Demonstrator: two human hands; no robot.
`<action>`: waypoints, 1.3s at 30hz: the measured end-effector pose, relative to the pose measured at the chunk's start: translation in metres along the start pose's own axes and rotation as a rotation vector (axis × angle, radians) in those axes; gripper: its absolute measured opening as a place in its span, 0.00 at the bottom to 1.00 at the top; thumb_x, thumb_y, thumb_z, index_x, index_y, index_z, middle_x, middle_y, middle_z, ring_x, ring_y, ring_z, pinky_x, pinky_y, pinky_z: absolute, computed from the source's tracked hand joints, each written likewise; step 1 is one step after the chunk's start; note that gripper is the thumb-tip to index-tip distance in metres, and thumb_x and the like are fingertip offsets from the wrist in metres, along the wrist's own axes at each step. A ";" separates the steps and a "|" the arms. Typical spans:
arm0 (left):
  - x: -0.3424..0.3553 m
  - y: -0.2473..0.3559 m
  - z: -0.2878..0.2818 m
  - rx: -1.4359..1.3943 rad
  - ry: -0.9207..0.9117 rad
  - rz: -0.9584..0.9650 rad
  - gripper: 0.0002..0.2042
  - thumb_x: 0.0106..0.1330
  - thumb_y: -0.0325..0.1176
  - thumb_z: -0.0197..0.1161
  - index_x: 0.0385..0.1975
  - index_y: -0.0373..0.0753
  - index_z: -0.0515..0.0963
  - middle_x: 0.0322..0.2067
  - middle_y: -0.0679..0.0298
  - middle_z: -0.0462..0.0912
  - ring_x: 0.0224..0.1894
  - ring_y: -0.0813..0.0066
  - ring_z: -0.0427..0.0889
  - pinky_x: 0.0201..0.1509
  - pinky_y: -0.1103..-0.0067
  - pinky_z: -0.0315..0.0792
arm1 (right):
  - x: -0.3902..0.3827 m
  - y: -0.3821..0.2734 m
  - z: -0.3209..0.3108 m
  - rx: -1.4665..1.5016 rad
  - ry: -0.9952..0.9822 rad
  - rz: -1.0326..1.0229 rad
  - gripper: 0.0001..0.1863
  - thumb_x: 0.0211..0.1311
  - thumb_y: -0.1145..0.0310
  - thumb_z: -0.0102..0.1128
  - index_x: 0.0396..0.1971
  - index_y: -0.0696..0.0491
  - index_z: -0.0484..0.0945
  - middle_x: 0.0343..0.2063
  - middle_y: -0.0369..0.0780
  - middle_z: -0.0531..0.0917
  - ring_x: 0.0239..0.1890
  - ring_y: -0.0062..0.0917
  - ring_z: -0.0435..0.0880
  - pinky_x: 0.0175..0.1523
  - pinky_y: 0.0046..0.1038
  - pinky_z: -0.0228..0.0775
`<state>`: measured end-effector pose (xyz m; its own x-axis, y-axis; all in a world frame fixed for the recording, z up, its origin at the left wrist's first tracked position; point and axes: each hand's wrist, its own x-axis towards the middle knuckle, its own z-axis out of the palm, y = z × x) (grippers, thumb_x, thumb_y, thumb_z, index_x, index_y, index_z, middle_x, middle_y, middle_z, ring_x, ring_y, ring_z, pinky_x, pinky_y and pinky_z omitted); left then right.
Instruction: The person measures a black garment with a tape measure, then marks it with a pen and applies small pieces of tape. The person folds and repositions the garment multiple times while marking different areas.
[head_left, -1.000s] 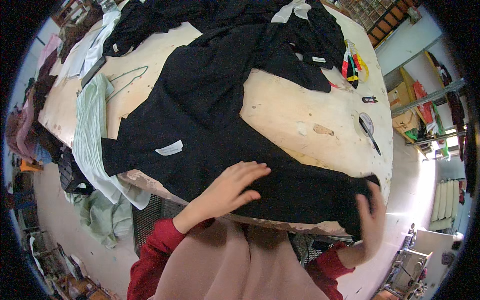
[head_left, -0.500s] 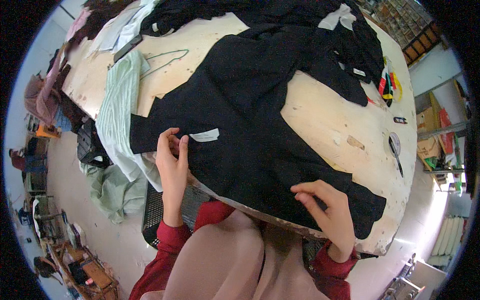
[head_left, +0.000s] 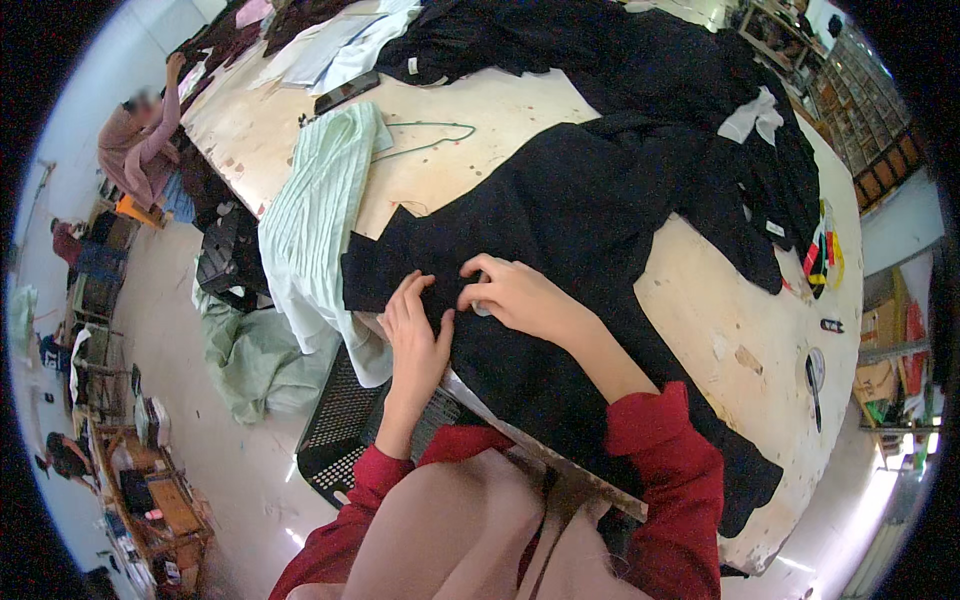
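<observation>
A black garment [head_left: 560,210] lies spread over the table in front of me. My left hand [head_left: 412,325] rests on its near left part, fingers bent and thumb held apart, open. Close beside it, my right hand [head_left: 520,300] has its fingers curled at a small white label [head_left: 481,309] on the black cloth. Most of that label is hidden under the right hand, with only a bit of white showing between thumb and fingers. A pale green pleated cloth [head_left: 320,200] hangs over the table's left edge, next to the garment's end.
A green wire hanger [head_left: 440,137] and a dark phone [head_left: 347,92] lie beyond the pleated cloth. More black clothes [head_left: 640,50] are heaped at the back. Tape [head_left: 815,375] and a pen [head_left: 817,410] lie at right. A black perforated crate [head_left: 340,420] stands below; a co-worker [head_left: 145,150] is far left.
My right hand has moved left across the garment to the white label, which was uncovered before. The left hand stays near it. The whole view has shifted, and a co-worker shows more fully.
</observation>
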<state>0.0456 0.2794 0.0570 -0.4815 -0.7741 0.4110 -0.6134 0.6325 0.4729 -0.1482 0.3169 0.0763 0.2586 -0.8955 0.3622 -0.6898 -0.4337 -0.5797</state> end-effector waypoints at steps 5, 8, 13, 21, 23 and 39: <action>-0.001 -0.004 -0.003 -0.006 -0.043 -0.058 0.31 0.54 0.32 0.69 0.59 0.40 0.65 0.61 0.52 0.64 0.65 0.53 0.60 0.67 0.61 0.53 | -0.010 0.014 -0.015 0.666 0.176 0.343 0.05 0.59 0.75 0.62 0.34 0.57 0.81 0.39 0.38 0.83 0.43 0.22 0.81 0.51 0.23 0.73; 0.018 0.004 -0.019 0.169 0.030 -0.066 0.41 0.47 0.42 0.76 0.62 0.43 0.63 0.65 0.48 0.58 0.66 0.47 0.55 0.69 0.57 0.50 | -0.013 0.023 -0.034 0.872 0.531 0.537 0.05 0.61 0.72 0.62 0.34 0.58 0.82 0.35 0.39 0.84 0.37 0.22 0.83 0.44 0.22 0.75; 0.043 -0.046 -0.031 0.055 0.269 -0.522 0.36 0.52 0.47 0.74 0.60 0.40 0.68 0.50 0.49 0.76 0.58 0.52 0.67 0.65 0.61 0.55 | -0.011 0.014 -0.058 0.331 0.513 0.569 0.07 0.61 0.71 0.62 0.35 0.59 0.82 0.30 0.40 0.86 0.32 0.22 0.84 0.41 0.24 0.76; 0.006 0.050 -0.085 -0.238 -0.102 0.428 0.17 0.40 0.26 0.67 0.35 0.39 0.81 0.27 0.63 0.79 0.30 0.63 0.78 0.33 0.72 0.72 | -0.026 -0.001 -0.108 0.034 0.657 0.578 0.08 0.62 0.69 0.61 0.37 0.57 0.83 0.30 0.43 0.86 0.31 0.23 0.84 0.38 0.25 0.74; -0.022 0.071 -0.088 -0.242 -0.319 0.536 0.18 0.43 0.32 0.68 0.39 0.41 0.80 0.28 0.64 0.76 0.32 0.64 0.78 0.32 0.74 0.72 | -0.030 -0.021 -0.128 0.102 0.782 0.527 0.08 0.63 0.69 0.60 0.37 0.57 0.83 0.31 0.39 0.86 0.32 0.20 0.83 0.39 0.23 0.73; -0.056 0.029 -0.042 -1.136 -0.207 -0.713 0.21 0.69 0.25 0.51 0.60 0.33 0.57 0.58 0.53 0.68 0.56 0.69 0.71 0.63 0.73 0.64 | -0.012 -0.053 0.051 1.168 0.668 0.687 0.08 0.68 0.70 0.55 0.42 0.57 0.76 0.34 0.37 0.82 0.35 0.17 0.80 0.39 0.20 0.75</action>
<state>0.0811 0.3422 0.0805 -0.4254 -0.8646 -0.2674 0.0356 -0.3113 0.9497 -0.0801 0.3457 0.0655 -0.4487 -0.8821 -0.1436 0.4474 -0.0826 -0.8905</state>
